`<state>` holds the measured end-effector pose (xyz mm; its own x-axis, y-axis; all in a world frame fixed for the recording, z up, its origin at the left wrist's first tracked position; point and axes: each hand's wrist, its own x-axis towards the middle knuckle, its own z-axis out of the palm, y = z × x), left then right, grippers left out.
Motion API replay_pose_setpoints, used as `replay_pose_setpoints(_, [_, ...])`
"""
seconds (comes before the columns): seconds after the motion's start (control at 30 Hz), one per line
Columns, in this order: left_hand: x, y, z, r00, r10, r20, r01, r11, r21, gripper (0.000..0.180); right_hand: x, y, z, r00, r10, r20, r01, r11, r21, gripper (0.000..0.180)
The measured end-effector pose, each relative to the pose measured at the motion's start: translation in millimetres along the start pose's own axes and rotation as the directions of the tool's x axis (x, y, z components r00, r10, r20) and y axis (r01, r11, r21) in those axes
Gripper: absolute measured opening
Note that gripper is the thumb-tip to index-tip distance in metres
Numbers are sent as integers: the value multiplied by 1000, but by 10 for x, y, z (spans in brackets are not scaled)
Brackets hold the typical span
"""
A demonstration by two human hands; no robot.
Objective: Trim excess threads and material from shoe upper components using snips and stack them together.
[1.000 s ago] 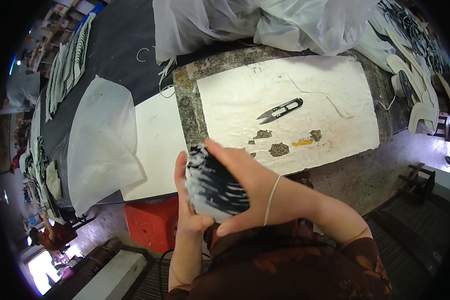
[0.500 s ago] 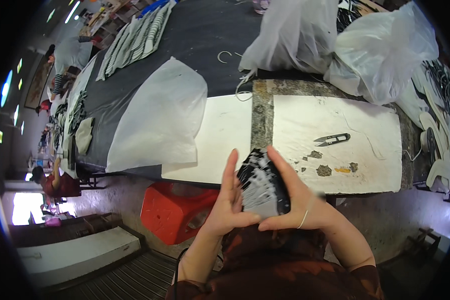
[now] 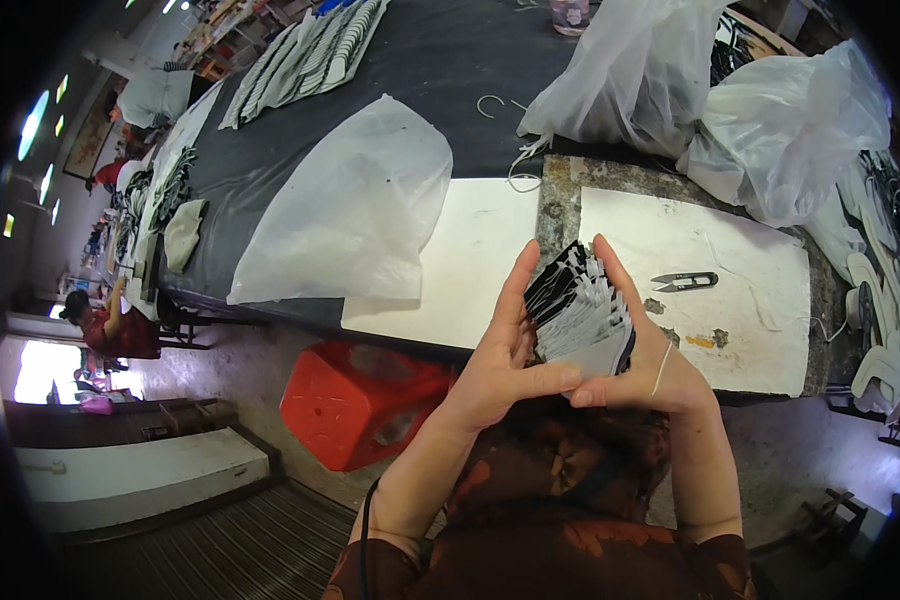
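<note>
Between my two hands is a thick stack of grey and black fabric pieces (image 3: 582,322), its layered edges fanned toward the table. My left hand (image 3: 502,358) presses along the left side, thumb laid across the near face. On the opposite side my right hand (image 3: 652,352) grips it, a thin pale band round the wrist. Both thumbs nearly meet at the near end. The stack is held up in front of the table's edge, touching no surface that I can make out. Beyond my right hand, black thread snips (image 3: 685,282) lie on a stained white sheet (image 3: 760,340).
A plain white sheet (image 3: 480,240) lies partly under a translucent plastic bag (image 3: 350,210). Two more plastic bags (image 3: 620,85) bulge at the back right. Striped fabric strips (image 3: 305,60) lie far left. A red stool (image 3: 345,410) stands below the table edge. People work at the far left.
Both hands have moved a little right and farther forward with the stack. Its layers now show more plainly, tilted differently. The whole view has shifted slightly.
</note>
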<state>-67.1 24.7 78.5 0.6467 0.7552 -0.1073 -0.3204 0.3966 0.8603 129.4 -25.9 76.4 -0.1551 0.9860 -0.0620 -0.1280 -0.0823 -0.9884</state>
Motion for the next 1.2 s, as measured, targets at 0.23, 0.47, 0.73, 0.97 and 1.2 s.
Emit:
replay_pose_setpoints(0.23, [-18,-1,-25,993,-55,103,55,998,0,120,-41,5,18,993,-118,19,119,983,-142,143])
replay_pose_setpoints(0.47, [0,-8,-30,986,-17,164,12,999,34,116,-78,0,73,995,-96,-25,96,995,-15,141])
replay_pose_setpoints(0.73, [151,31,58,994,-30,109,14,990,139,109,65,255,28,984,-79,-158,125,945,304,134])
replay_pose_setpoints(0.97, [-53,-182,167,838,546,-7,-321,503,802,42,132,391,-123,923,6,-384,227,799,557,101])
replay_pose_setpoints(1.2, [-138,-572,407,911,394,-126,-190,670,718,29,190,480,-60,908,17,-418,326,599,731,42])
